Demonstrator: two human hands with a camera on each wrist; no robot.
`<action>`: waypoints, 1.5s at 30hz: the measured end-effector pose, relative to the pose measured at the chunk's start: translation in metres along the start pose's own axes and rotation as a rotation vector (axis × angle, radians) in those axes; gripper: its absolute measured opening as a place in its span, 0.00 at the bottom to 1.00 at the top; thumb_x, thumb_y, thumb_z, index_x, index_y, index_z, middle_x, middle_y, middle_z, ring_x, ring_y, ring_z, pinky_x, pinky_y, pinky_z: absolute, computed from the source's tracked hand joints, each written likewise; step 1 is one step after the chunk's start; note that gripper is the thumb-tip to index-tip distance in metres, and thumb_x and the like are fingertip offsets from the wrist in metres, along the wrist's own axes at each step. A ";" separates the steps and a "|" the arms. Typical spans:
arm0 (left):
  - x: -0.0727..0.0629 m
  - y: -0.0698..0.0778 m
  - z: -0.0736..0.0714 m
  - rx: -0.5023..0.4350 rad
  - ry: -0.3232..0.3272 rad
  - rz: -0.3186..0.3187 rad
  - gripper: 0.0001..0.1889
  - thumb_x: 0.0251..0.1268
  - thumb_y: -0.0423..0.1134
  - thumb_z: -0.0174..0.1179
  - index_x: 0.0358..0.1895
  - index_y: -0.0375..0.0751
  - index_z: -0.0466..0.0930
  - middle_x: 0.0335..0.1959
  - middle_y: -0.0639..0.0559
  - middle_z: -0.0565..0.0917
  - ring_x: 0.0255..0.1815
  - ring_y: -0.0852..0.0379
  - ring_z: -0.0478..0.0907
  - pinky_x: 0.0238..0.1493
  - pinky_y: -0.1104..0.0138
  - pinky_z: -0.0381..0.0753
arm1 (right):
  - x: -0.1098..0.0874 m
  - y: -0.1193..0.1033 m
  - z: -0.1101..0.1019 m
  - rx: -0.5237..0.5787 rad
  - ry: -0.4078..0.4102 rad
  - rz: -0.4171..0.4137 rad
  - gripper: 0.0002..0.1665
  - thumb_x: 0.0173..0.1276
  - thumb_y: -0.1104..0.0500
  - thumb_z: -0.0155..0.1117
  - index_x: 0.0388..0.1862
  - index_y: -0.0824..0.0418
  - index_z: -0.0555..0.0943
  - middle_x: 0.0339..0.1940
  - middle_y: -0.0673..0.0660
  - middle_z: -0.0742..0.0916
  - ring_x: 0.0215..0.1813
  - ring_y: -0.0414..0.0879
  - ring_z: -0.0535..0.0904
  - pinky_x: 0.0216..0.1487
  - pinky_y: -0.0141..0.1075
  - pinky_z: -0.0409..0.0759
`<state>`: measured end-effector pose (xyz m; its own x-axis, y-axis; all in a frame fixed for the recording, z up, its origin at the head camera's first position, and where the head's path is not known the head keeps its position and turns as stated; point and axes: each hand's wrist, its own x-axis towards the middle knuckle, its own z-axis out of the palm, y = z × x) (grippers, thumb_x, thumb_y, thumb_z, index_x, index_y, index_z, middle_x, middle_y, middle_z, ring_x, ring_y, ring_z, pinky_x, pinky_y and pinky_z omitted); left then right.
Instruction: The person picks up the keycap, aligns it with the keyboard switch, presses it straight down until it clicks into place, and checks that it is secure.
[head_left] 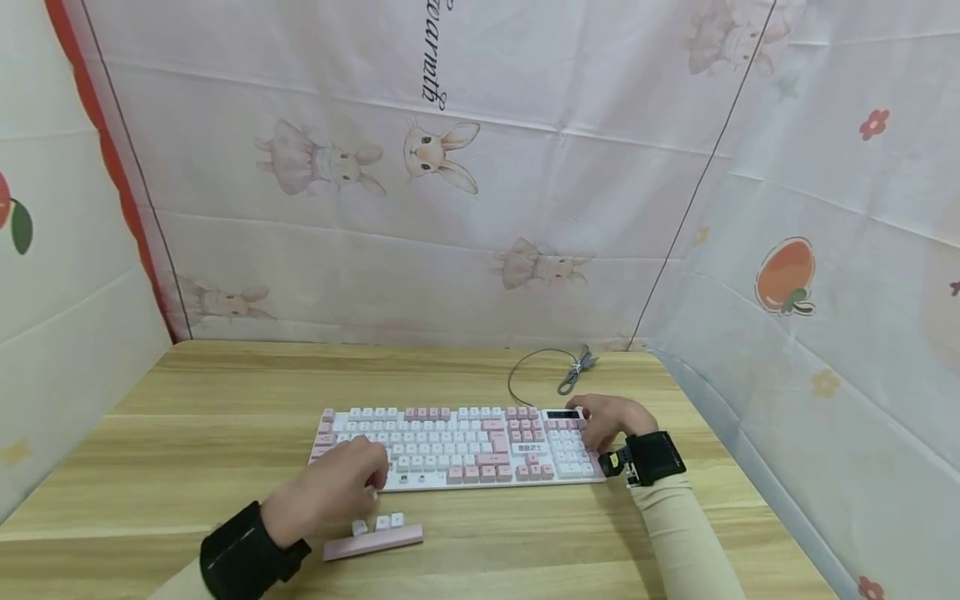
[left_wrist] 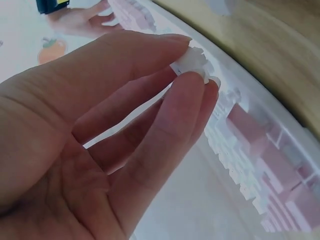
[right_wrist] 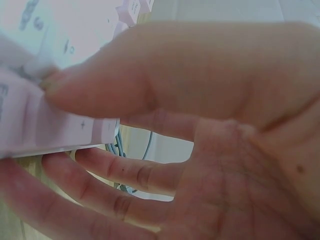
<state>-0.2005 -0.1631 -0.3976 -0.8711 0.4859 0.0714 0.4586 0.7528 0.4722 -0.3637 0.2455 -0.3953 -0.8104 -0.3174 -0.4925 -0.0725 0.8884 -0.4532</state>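
A white and pink keyboard (head_left: 465,437) lies on the wooden table. Between thumb and fingertips my left hand (head_left: 337,483) pinches a small white keycap (left_wrist: 191,61), just over the keyboard's front left part. My right hand (head_left: 611,417) grips the keyboard's right end, the thumb (right_wrist: 95,92) on the number-pad keys and the other fingers along the edge and below it. In front of the keyboard, close to my left hand, lie a long pink space bar keycap (head_left: 372,542) and several loose white keycaps (head_left: 383,522).
A grey cable (head_left: 572,379), partly bundled, lies behind the keyboard's right side. Printed cloth (head_left: 465,217) hangs behind the table (head_left: 247,392) and along both sides. Black bands with small devices are strapped to both wrists.
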 end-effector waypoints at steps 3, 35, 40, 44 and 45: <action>0.000 -0.001 -0.002 -0.015 0.008 0.024 0.13 0.41 0.17 0.61 0.26 0.41 0.80 0.22 0.56 0.74 0.22 0.64 0.60 0.26 0.71 0.60 | 0.000 0.001 0.000 -0.001 0.001 0.004 0.48 0.53 0.71 0.74 0.75 0.59 0.68 0.67 0.69 0.74 0.44 0.52 0.82 0.45 0.45 0.87; 0.024 -0.007 -0.015 0.052 0.027 -0.010 0.09 0.53 0.20 0.70 0.33 0.38 0.88 0.29 0.52 0.84 0.29 0.61 0.70 0.33 0.69 0.74 | 0.000 0.000 0.000 -0.008 0.002 0.006 0.50 0.52 0.72 0.73 0.76 0.60 0.67 0.68 0.71 0.73 0.44 0.52 0.83 0.45 0.45 0.87; 0.029 -0.009 -0.018 0.050 0.011 -0.009 0.10 0.52 0.19 0.70 0.32 0.38 0.88 0.28 0.52 0.83 0.29 0.60 0.70 0.32 0.69 0.72 | 0.000 -0.001 -0.001 0.004 -0.002 0.002 0.50 0.52 0.72 0.73 0.75 0.60 0.67 0.66 0.70 0.74 0.46 0.52 0.82 0.45 0.44 0.87; 0.033 -0.009 -0.019 0.045 0.000 -0.042 0.10 0.53 0.20 0.70 0.34 0.38 0.89 0.29 0.52 0.83 0.30 0.59 0.70 0.33 0.68 0.72 | 0.000 -0.001 -0.001 0.005 -0.001 -0.001 0.50 0.51 0.73 0.72 0.75 0.61 0.67 0.66 0.69 0.74 0.45 0.52 0.82 0.45 0.45 0.87; 0.034 -0.009 -0.019 0.044 -0.002 -0.052 0.10 0.53 0.20 0.71 0.34 0.38 0.89 0.29 0.52 0.83 0.30 0.58 0.71 0.34 0.67 0.73 | 0.000 -0.001 -0.001 0.004 -0.001 -0.002 0.50 0.51 0.73 0.72 0.75 0.61 0.67 0.66 0.70 0.74 0.45 0.52 0.81 0.45 0.45 0.87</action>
<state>-0.2376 -0.1624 -0.3828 -0.8936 0.4466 0.0461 0.4201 0.7956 0.4365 -0.3641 0.2450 -0.3945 -0.8098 -0.3194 -0.4921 -0.0716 0.8863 -0.4575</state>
